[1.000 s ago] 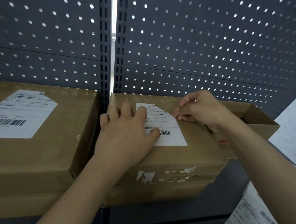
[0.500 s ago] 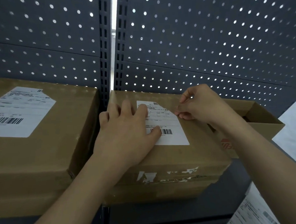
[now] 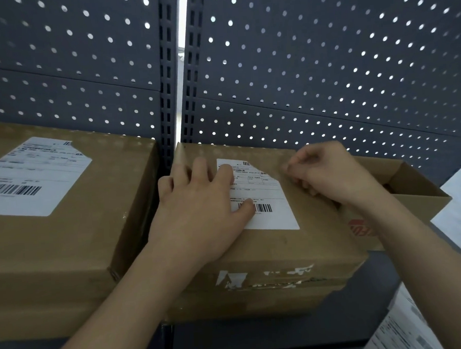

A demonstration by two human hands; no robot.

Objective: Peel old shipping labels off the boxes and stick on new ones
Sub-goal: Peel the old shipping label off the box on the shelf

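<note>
A brown cardboard box (image 3: 308, 245) sits on the shelf in the middle. On its top is a white shipping label (image 3: 270, 199) with a barcode and a clipped top right corner. My left hand (image 3: 199, 210) lies flat on the box, with its fingers and thumb pressing the label's left part. My right hand (image 3: 328, 174) hovers just right of that clipped corner. Its fingers are curled, thumb against fingertips, and I see nothing between them. Torn white label scraps (image 3: 256, 277) cling to the box's front face.
A bigger box (image 3: 67, 236) with its own white label (image 3: 37, 179) stands at the left, close beside the middle one. An open-topped box (image 3: 417, 191) is behind at the right. Printed label sheets (image 3: 408, 330) lie at the lower right. A perforated dark panel (image 3: 325, 62) closes the back.
My right hand's fingertips have drawn slightly right and away from the label's top right corner. My left hand stays pressed on the label.
</note>
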